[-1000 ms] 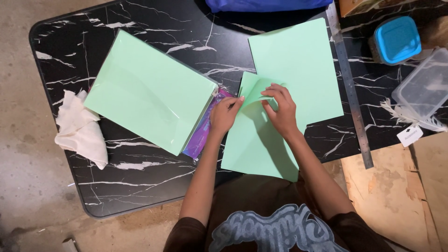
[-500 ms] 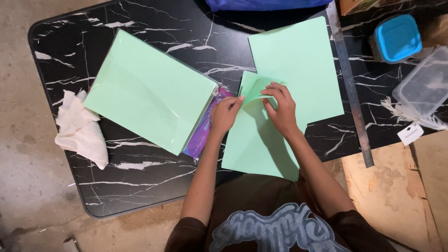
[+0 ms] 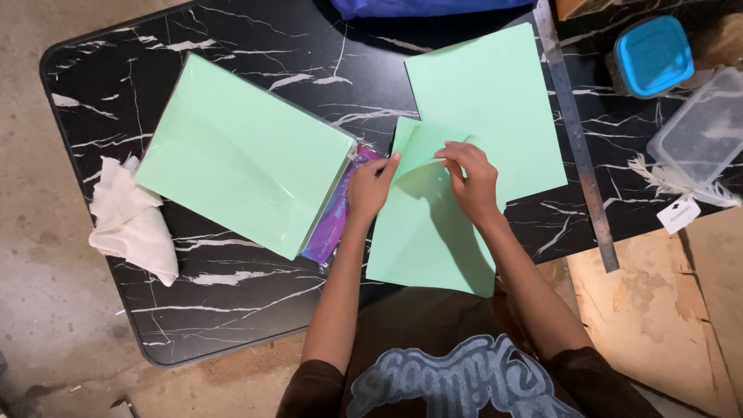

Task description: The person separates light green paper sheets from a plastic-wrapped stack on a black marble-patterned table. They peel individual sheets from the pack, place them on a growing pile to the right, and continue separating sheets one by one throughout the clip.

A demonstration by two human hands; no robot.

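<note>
Head view: we look down on a black marbled table (image 3: 232, 294), where we work a mint-green sheet (image 3: 426, 240) that lies near us at the table's near edge. Our right hand (image 3: 472, 176) pinches its far corner between fingertips and curls it over. Our left hand (image 3: 371, 184) rests flat on the sheet's left edge, fingers together, gripping nothing. A second green sheet (image 3: 495, 101) lies just beyond, partly under the first. To the left sits a stack of green paper (image 3: 240, 155) over a purple packet (image 3: 337, 224), with a white cloth (image 3: 131, 220) at the far left. A metal ruler (image 3: 576, 131), a blue-lidded tub (image 3: 654, 54) and a clear container (image 3: 700, 131) lie right
</note>
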